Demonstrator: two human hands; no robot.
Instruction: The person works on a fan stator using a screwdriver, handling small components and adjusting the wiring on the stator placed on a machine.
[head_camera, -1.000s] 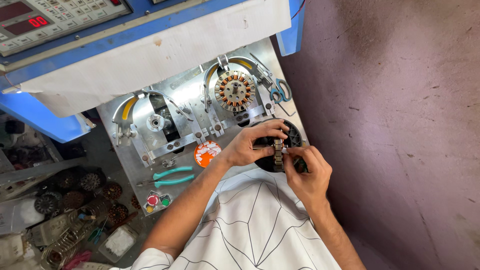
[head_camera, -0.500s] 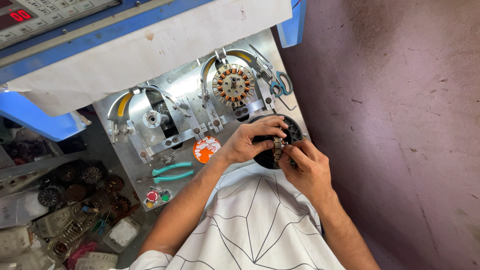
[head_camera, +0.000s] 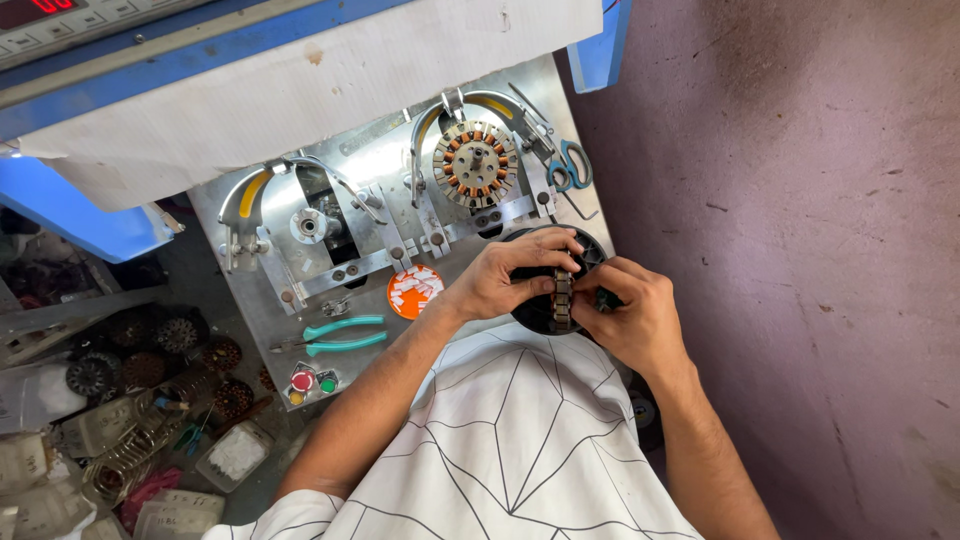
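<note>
Both hands hold a small stator core (head_camera: 562, 297) edge-on above a round black tray (head_camera: 536, 312) at the metal plate's near right corner. My left hand (head_camera: 505, 277) grips it from the left with fingers curled over the top. My right hand (head_camera: 631, 318) pinches it from the right. Another stator (head_camera: 475, 163) with orange-wound poles sits mounted on the right winding fixture. The left fixture (head_camera: 308, 225) carries only a bare spindle.
An orange lid (head_camera: 414, 291) with white slips and teal-handled pliers (head_camera: 345, 336) lie on the metal plate (head_camera: 250, 330). Scissors (head_camera: 571, 165) hang at its right edge. Wound stators and plastic boxes (head_camera: 140, 370) crowd the lower left. A purple floor (head_camera: 800, 250) is on the right.
The view has shifted slightly. Both hands stay on the small stator and have drawn closer together around it over the black tray.
</note>
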